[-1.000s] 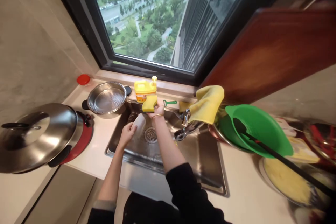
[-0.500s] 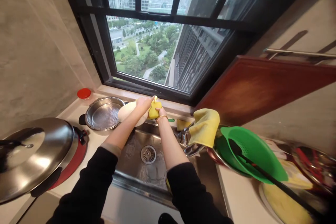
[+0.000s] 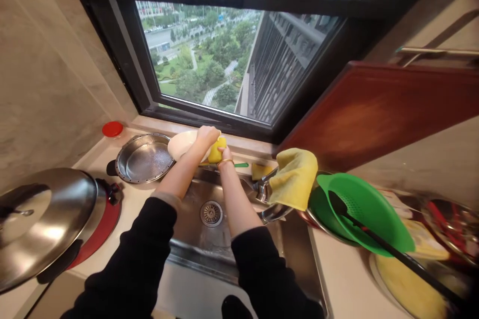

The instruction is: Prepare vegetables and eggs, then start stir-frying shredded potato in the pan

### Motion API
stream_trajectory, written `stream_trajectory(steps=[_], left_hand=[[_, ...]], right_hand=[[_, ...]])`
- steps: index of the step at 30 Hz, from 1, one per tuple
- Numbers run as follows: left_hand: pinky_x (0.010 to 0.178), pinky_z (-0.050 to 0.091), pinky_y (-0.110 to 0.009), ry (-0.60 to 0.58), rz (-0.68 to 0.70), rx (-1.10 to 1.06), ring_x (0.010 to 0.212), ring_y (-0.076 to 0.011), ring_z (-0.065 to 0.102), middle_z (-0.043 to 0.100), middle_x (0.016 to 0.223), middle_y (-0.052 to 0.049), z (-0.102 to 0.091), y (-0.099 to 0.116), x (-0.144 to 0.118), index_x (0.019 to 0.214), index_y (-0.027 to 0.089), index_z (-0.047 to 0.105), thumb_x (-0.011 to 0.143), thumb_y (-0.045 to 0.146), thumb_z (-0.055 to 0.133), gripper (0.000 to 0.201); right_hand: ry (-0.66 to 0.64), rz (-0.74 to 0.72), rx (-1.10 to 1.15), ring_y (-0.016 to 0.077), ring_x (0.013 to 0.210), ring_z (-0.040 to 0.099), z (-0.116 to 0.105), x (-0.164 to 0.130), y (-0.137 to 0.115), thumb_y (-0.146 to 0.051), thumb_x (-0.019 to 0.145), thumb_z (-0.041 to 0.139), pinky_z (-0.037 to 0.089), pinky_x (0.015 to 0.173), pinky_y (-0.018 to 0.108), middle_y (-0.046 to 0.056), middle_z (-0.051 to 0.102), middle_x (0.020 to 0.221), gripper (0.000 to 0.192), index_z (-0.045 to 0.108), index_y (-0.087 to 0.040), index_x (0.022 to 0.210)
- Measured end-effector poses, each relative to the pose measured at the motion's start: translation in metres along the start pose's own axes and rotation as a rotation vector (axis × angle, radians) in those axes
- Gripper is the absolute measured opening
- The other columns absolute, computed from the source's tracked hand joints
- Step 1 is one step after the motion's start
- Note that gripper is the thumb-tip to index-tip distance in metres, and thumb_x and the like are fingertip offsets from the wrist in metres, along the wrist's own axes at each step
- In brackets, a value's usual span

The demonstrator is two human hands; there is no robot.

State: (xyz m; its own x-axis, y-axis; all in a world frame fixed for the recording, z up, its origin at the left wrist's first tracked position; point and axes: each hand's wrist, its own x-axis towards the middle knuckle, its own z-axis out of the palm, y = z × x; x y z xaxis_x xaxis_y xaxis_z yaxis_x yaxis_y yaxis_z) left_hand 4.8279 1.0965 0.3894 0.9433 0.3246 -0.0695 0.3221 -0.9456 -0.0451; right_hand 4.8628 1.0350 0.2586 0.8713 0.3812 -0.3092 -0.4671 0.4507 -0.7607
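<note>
Beyond the sink's far edge, my right hand (image 3: 225,153) is wrapped round a small yellow bottle (image 3: 216,151). My left hand (image 3: 208,134) closes over the top of this bottle, its fingertips at the pale cap, which is mostly hidden. Just behind my left wrist is a white bowl (image 3: 181,143), partly covered by the forearm. Close to my right wrist a thin green handle (image 3: 241,165) sticks out along the sink's back edge. Below my forearms lies the steel sink (image 3: 196,199), with its round drain (image 3: 211,214) in view.
A perforated steel pan (image 3: 144,158) and a large lidded pot (image 3: 56,219) stand on the left. A yellow cloth (image 3: 294,179) hangs over the faucet (image 3: 264,192), with a sponge (image 3: 261,171) behind. Right are a green colander (image 3: 377,214) and a black-handled utensil (image 3: 392,259).
My left hand has closed further over the bottle's top, covering most of the pale cap. Both hands and the bottle sit slightly further left in view. The camera has tilted down a little.
</note>
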Motion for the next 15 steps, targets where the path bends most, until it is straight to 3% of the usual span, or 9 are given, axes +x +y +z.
stream_trajectory(steps=[6,15], left_hand=[[0.084,0.045,-0.029,-0.017,-0.006,-0.014,0.103,-0.0241,0.061,0.066,0.106,-0.018,0.003,-0.001,0.011,0.105,0.012,0.068,0.086,0.019,0.046,0.030],[0.083,0.045,-0.030,-0.091,0.042,0.045,0.102,-0.0255,0.061,0.064,0.109,-0.020,-0.014,-0.001,-0.003,0.105,0.008,0.066,0.086,0.019,0.043,0.032]], right_hand=[[0.074,0.103,0.035,0.0126,0.060,0.060,0.004,-0.002,-0.004,-0.006,0.063,0.047,0.054,0.063,0.031,-0.005,0.062,0.069,0.050,0.053,-0.019,0.110],[0.049,0.027,0.051,0.0126,0.059,0.059,0.002,-0.023,-0.008,-0.012,0.065,0.047,0.051,0.058,0.028,-0.003,0.064,0.070,0.041,0.054,-0.017,0.105]])
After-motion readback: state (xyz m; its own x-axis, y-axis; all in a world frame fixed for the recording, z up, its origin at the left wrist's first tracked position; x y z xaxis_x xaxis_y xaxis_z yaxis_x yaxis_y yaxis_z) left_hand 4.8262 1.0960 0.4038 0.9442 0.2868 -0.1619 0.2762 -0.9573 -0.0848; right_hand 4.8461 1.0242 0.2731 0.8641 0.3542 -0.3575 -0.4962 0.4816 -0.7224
